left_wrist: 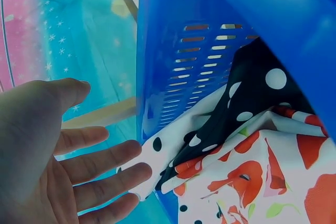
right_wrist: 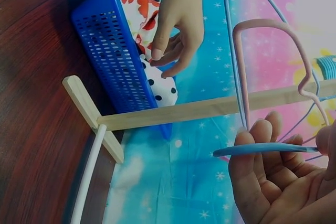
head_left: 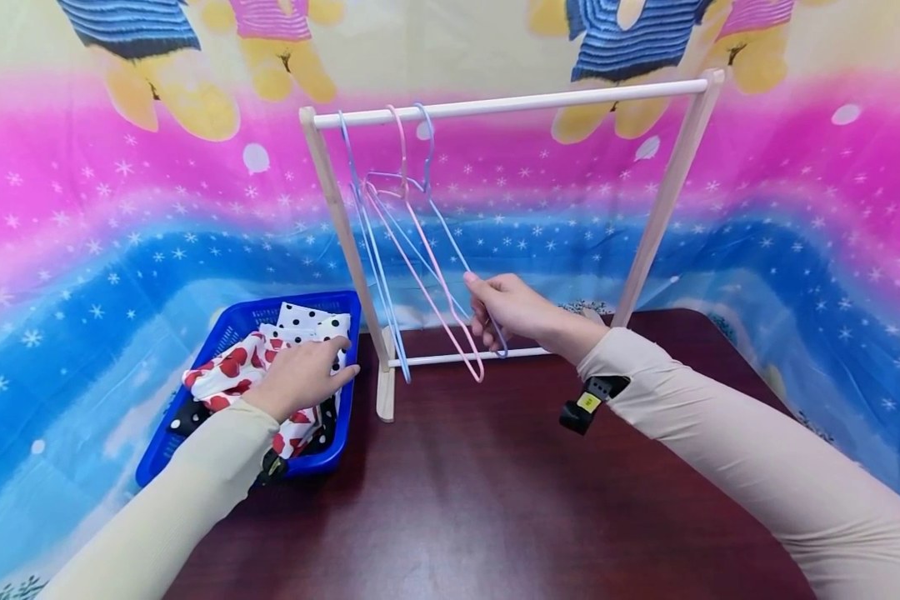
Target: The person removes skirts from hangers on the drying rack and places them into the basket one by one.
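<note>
My right hand (head_left: 513, 308) holds the lower right corner of a blue clothes hanger (head_left: 450, 225). In the right wrist view the blue hanger wire (right_wrist: 262, 148) crosses the curled fingers below the thumb. A pink hanger (head_left: 435, 271) and another blue hanger (head_left: 373, 258) hang to its left on the wooden rack (head_left: 510, 104). My left hand (head_left: 300, 375) hovers over the blue basket (head_left: 157, 454), fingers spread and apart from the rim. Inside lie white cloth with red prints (head_left: 228, 367), white cloth with black dots (head_left: 300, 317) and black cloth with white dots (left_wrist: 252, 85).
The rack stands on a dark reddish-brown table (head_left: 495, 500), its wooden foot (head_left: 386, 392) close to the basket's right side. A white lower bar (head_left: 450, 359) runs between the rack's legs. Behind hangs a patterned pink and blue backdrop (head_left: 817, 208).
</note>
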A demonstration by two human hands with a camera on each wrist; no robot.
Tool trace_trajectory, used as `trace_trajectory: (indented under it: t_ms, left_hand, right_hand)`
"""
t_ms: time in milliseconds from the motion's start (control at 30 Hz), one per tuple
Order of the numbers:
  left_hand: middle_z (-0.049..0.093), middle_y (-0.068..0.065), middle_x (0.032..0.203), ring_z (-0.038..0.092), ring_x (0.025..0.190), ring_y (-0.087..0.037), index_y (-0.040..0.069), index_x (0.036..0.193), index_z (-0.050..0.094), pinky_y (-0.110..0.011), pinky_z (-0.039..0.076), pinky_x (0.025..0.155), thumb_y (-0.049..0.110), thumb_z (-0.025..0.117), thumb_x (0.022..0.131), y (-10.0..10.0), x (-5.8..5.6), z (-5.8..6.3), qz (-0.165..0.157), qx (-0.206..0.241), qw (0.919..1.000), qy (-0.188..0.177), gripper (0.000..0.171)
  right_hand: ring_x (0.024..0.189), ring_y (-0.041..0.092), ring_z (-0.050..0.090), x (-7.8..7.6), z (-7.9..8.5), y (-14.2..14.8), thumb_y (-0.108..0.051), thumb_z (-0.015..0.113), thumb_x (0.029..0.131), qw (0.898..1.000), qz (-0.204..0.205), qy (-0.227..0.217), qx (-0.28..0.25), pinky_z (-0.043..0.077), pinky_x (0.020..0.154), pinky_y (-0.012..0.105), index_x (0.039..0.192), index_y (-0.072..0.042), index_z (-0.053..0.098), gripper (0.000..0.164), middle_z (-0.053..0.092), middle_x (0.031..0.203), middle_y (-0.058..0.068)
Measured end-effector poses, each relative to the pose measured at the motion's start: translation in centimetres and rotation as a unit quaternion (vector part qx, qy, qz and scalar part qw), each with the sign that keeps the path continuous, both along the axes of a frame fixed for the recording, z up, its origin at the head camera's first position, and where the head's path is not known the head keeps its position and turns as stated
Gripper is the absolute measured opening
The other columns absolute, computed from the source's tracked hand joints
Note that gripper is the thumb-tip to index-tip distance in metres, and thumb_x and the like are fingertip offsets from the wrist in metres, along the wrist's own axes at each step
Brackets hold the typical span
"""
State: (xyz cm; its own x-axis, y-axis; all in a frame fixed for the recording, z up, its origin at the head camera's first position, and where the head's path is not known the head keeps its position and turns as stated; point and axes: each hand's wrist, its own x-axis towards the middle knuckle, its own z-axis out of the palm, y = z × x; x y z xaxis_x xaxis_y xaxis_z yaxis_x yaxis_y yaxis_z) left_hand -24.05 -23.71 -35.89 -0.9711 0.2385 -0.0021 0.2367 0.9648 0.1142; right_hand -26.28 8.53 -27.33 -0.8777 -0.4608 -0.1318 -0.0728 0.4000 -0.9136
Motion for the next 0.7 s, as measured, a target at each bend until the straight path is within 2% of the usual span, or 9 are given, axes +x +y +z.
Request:
trace_trajectory:
  t_ms: [133, 300, 567, 700]
  left_hand:
    - [0.070, -0.020, 0.124, 0.071, 0.102, -0.036, 0.007, 0.141, 0.055, -0.050, 0.061, 0.082, 0.045, 0.061, 0.099, 0.16, 0.07, 0.06, 0.002, 0.004, 1.0000, -0.001, 0.057]
    - [0.073, -0.018, 0.117, 0.072, 0.096, -0.033, 0.007, 0.139, 0.056, -0.047, 0.062, 0.078, 0.045, 0.061, 0.098, 0.41, 0.25, 0.15, 0.004, 0.014, 0.9999, -0.004, 0.056]
    - [0.072, -0.018, 0.118, 0.072, 0.097, -0.032, 0.007, 0.139, 0.056, -0.047, 0.062, 0.079, 0.044, 0.061, 0.098, 0.71, 0.37, 0.04, 0.005, 0.030, 0.9995, -0.007, 0.055]
    - [0.073, -0.017, 0.117, 0.072, 0.097, -0.031, 0.008, 0.139, 0.057, -0.045, 0.062, 0.075, 0.043, 0.062, 0.098, 0.86, 0.39, -0.07, 0.003, 0.034, 0.9994, -0.005, 0.054]
  right_hand:
    - [0.055, 0.015, 0.058, -0.07, -0.01, 0.24, -0.047, 0.032, 0.110, 1.000, 0.011, 0.001, -0.006, 0.059, 0.062, 0.039, 0.083, -0.002, 0.053, 0.056, 0.064, 0.071, 0.006]
    - [0.056, 0.016, 0.060, -0.09, -0.08, 0.48, -0.047, 0.032, 0.110, 1.000, 0.016, -0.001, -0.007, 0.060, 0.064, 0.042, 0.082, -0.003, 0.053, 0.056, 0.066, 0.075, 0.008]
    - [0.056, 0.016, 0.060, -0.18, -0.11, 0.75, -0.049, 0.029, 0.109, 1.000, 0.014, -0.004, -0.017, 0.058, 0.061, 0.037, 0.083, -0.002, 0.053, 0.059, 0.067, 0.078, 0.011]
    - [0.056, 0.016, 0.060, -0.18, -0.01, 0.95, -0.049, 0.028, 0.110, 1.000, 0.014, -0.002, -0.020, 0.059, 0.061, 0.038, 0.083, -0.002, 0.053, 0.060, 0.066, 0.077, 0.010]
